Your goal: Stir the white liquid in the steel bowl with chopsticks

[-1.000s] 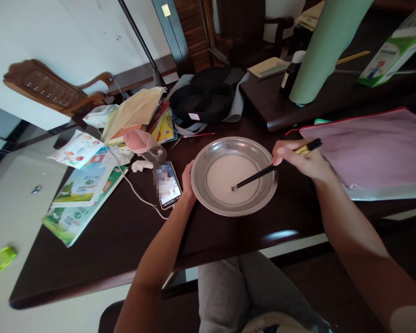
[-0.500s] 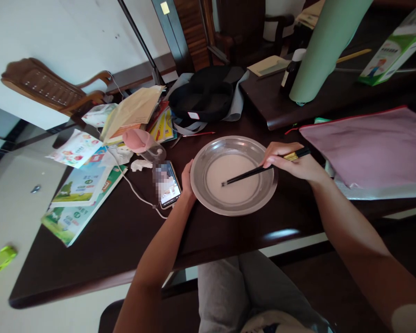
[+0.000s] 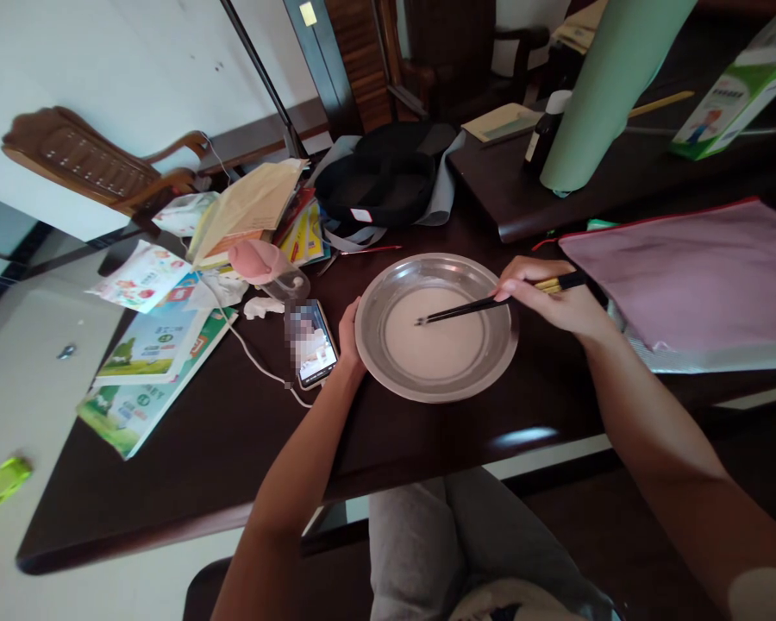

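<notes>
A round metal plate [image 3: 388, 373] with pale whitish liquid [image 3: 440, 349] in it sits on the dark wooden table [image 3: 233, 448] in front of me. My right hand [image 3: 547, 297] is closed on a pair of black chopsticks [image 3: 466, 309] with yellow bands at the top; their tips reach into the liquid near the plate's middle. My left hand [image 3: 349, 336] rests against the plate's left rim, its fingers curled on the edge. A phone [image 3: 316, 349] with a lit screen lies just left of that hand.
Books and leaflets [image 3: 155, 345] pile up at the table's left, with a pink object [image 3: 255, 259] and a white cable [image 3: 252, 358]. A black bag [image 3: 381, 181] lies behind the plate, a pink zip folder [image 3: 691, 276] at right, a green roll [image 3: 601, 86] and dark bottle [image 3: 543, 129] beyond. A wooden chair [image 3: 97, 164] stands at left.
My right hand has moved the chopsticks within the liquid: the tips went left, then up toward the plate's far side. The left hand has stayed on the rim.
</notes>
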### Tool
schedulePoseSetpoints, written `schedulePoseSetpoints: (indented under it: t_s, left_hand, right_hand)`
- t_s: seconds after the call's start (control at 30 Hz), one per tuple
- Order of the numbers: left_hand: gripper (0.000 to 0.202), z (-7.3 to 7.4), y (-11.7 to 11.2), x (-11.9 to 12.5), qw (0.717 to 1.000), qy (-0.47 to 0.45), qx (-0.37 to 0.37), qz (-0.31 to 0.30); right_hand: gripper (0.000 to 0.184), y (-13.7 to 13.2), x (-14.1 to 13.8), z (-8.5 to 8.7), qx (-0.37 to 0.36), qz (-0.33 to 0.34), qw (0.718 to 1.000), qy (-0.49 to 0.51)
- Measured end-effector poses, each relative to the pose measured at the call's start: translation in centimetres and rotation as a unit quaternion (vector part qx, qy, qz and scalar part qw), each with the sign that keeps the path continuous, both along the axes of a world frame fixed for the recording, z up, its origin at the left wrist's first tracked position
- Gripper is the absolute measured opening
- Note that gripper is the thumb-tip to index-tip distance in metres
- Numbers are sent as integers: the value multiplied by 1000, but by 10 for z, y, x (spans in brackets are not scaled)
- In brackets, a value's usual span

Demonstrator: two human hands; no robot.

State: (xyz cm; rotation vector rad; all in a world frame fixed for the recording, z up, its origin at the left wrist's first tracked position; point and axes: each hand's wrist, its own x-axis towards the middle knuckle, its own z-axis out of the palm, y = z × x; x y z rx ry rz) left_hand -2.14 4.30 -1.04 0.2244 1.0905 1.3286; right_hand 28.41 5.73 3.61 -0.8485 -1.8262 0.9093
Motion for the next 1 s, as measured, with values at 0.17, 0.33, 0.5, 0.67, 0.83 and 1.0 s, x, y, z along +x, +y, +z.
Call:
schedulePoseSetpoints:
  t_s: [0.17, 0.33, 0.5, 0.67, 0.83, 1.0]
  left_hand:
    - [19, -1, 0, 0, 1000, 3, 1, -4]
    - [20, 0, 0, 1, 1000, 18, 4, 6]
    - [22, 1, 0, 1, 1000, 10, -4, -4]
    - [18, -2, 0, -1, 1000, 5, 0, -9]
    - [19, -1, 0, 0, 1000, 5, 5, -7]
    - [20, 2, -2, 0, 1000, 13, 3, -15]
  right_hand:
    - [41, 1, 10, -1, -16, -18, 998, 63]
    - [31, -1, 0, 1, -9, 58, 998, -16]
    - [35, 2, 7, -2, 11, -48, 998, 45]
    - [37, -1, 6, 0, -31, 29, 999, 13]
    - [32, -1, 1, 2, 1, -9, 1000, -11]
    - [41, 0, 7, 1, -18, -31, 998, 43]
